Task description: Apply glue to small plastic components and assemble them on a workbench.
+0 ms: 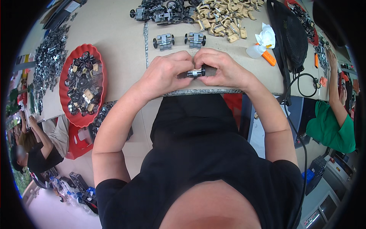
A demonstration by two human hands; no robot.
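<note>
At the table's near edge, my left hand (167, 71) and my right hand (223, 68) meet with curled fingers. Pinched between them is a small silver-and-black wheeled chassis (196, 73), partly covered by the fingertips. Just beyond my hands, two similar chassis, a left one (164, 41) and a right one (195, 40), stand side by side with black wheels. Farther off lie a heap of wheeled chassis (166, 15) and, beside it, a pile of tan and metal pieces (225, 17).
On the left, a red scalloped tray (104, 82) holds mixed wheeled parts. To the right lie an orange-handled tool (269, 58), a white crumpled wrapper (267, 36) and a black mesh bag (291, 34) with a cable. Other people work at both sides.
</note>
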